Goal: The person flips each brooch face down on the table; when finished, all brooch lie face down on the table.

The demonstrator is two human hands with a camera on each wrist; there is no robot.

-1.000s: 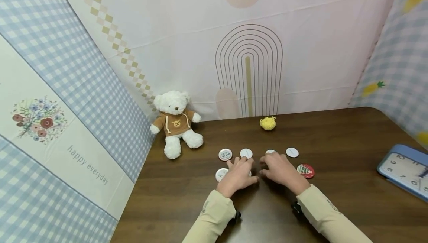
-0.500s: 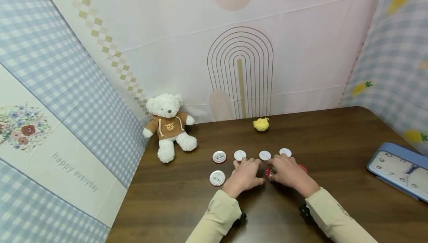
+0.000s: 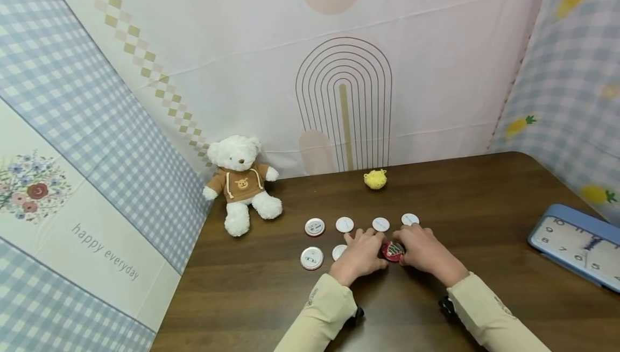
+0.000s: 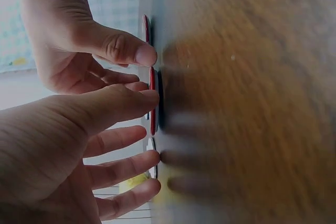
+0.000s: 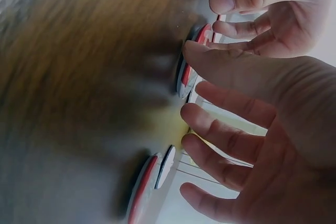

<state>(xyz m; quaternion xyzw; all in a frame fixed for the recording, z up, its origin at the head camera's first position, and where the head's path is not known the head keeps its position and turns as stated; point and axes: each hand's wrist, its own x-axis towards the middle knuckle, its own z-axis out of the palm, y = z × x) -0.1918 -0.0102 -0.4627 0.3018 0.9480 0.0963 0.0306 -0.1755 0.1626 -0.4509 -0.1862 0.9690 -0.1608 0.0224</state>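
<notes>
A round red button badge with a tree picture (image 3: 393, 252) lies on the table between my two hands. My left hand (image 3: 360, 254) is at its left side; in the left wrist view the left thumb (image 4: 134, 100) overlaps its red rim (image 4: 154, 114), fingers spread. On the other side is my right hand (image 3: 426, 250), its thumb tip (image 5: 197, 50) right at the rim in the right wrist view, fingers loosely bent and apart. Another red-rimmed badge (image 5: 142, 190) shows below the right fingers; in the head view that hand hides it.
White-faced badges lie in a row behind the hands, including one badge (image 3: 345, 225) and another (image 3: 380, 224). Two pin-backed badges (image 3: 311, 258) (image 3: 315, 227) lie left. A teddy bear (image 3: 242, 185), yellow knitted thing (image 3: 375, 179) and blue clock (image 3: 581, 244) stand farther out.
My right hand has come back toward me from the rear row, and the tree badge is now uncovered between both hands. The left hand has shifted slightly right. The head view has turned a little.
</notes>
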